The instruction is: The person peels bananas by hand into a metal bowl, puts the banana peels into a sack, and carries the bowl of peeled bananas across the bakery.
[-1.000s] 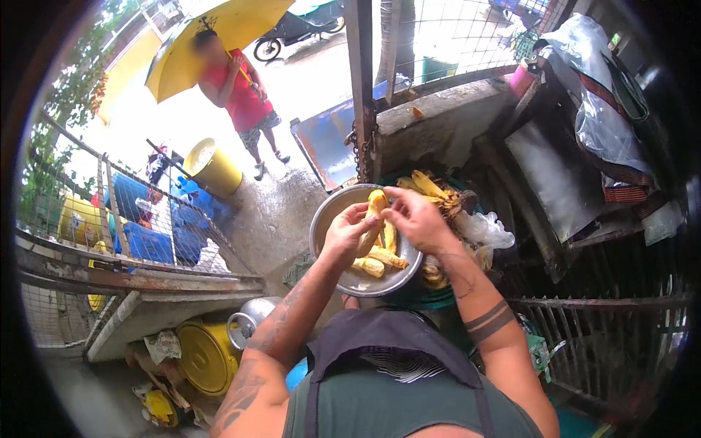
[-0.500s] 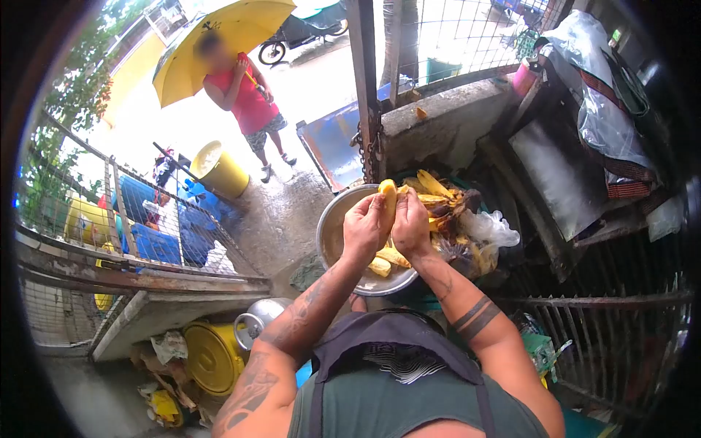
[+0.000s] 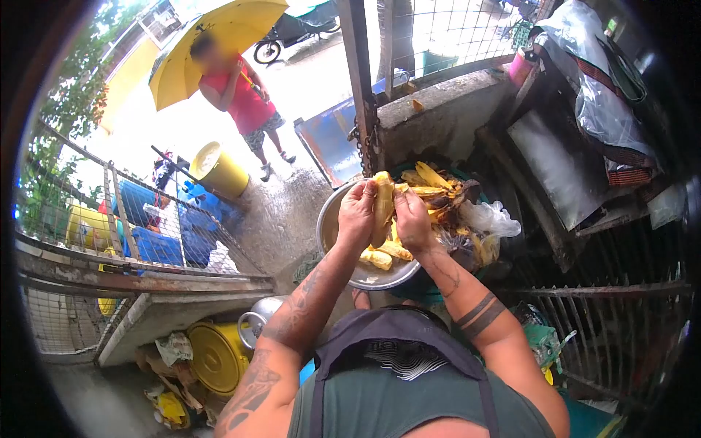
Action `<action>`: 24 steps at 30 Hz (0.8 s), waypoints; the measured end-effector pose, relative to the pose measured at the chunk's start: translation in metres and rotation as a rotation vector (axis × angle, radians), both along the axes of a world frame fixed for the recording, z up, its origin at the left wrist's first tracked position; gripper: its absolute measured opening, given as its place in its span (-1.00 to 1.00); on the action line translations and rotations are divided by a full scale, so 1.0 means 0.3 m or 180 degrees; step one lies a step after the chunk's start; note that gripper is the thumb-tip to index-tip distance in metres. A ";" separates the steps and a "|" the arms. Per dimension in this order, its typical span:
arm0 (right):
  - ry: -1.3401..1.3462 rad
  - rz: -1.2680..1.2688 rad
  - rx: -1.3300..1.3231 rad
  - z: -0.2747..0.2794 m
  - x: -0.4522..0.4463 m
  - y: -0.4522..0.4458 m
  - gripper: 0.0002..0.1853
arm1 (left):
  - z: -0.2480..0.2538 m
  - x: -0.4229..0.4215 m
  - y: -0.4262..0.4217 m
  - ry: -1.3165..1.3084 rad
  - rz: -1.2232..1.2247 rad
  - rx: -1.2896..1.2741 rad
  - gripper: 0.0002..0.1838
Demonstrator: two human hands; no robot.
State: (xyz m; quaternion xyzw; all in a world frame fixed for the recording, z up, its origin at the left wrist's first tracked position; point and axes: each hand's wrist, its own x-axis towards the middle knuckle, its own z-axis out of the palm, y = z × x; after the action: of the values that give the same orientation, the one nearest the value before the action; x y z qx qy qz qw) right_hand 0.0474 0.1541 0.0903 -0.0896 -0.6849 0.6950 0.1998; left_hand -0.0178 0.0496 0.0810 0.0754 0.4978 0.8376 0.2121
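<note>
Above a round metal basin [image 3: 328,223] I hold a banana [image 3: 382,208] upright. My left hand [image 3: 355,216], fingers closed, grips its left side. Pinched at the fruit's right side, my right hand [image 3: 413,220] is closed on a strip of yellow peel that is partly hidden by the fingers. Peeled bananas [image 3: 376,259] lie in the basin below my hands. Beside the basin on the right is a heap of yellow and dark peels [image 3: 436,179], with a clear plastic bag [image 3: 491,219] at its edge.
A person [image 3: 244,98] under a yellow umbrella [image 3: 175,62] stands outside, near a yellow bucket [image 3: 223,171]. A metal post [image 3: 358,80] rises beyond the basin. To the lower left are a metal pot [image 3: 257,319] and a yellow lidded container [image 3: 217,358]. Metal bars [image 3: 599,343] stand at right.
My right hand has come from above the basin's right side to the banana and closed on its peel. More pale flesh shows on the banana now.
</note>
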 end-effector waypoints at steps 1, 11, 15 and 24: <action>0.0030 0.0049 -0.0198 -0.016 -0.003 -0.001 -0.69 | -0.004 0.002 -0.004 -0.0091 -0.0083 0.0077 -0.62; -0.0856 -0.0942 0.0750 -0.108 -0.044 0.027 -0.59 | -0.036 0.012 0.011 -0.0846 -0.0260 -0.0894 -0.52; -0.0950 -0.1408 0.1488 -0.115 -0.037 -0.002 -0.49 | -0.044 0.104 0.025 0.0183 -0.0544 -0.0624 -0.42; -0.0534 -0.1415 0.1191 -0.040 -0.052 -0.069 -0.60 | -0.097 0.044 0.051 -0.0467 0.0297 -0.0300 -0.71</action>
State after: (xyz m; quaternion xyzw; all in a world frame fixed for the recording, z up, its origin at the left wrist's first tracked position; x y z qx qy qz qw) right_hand 0.0317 0.1334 0.0782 -0.2560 -0.7787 0.4862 0.3028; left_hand -0.0047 0.0649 0.0520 -0.0194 0.5227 0.8255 0.2121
